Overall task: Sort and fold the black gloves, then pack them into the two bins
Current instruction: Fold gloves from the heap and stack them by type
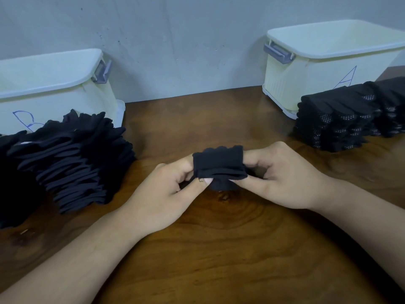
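Note:
A small folded black glove (219, 164) is held just above the middle of the wooden table. My left hand (173, 189) pinches its left edge between thumb and fingers. Its right edge is pinched by my right hand (282, 176), whose index finger reaches under the cuff. A pile of plain black gloves (72, 156) lies at the left in front of the cream bin marked B (50, 84). At the right, a stack of black gloves with white grip dots (341, 119) lies in front of the cream bin marked A (324, 69).
Both bins stand against the grey wall (186, 40) at the back of the brown wooden table (219, 249). Each bin has a grey handle clip on its inner end. My forearms reach in from the bottom corners.

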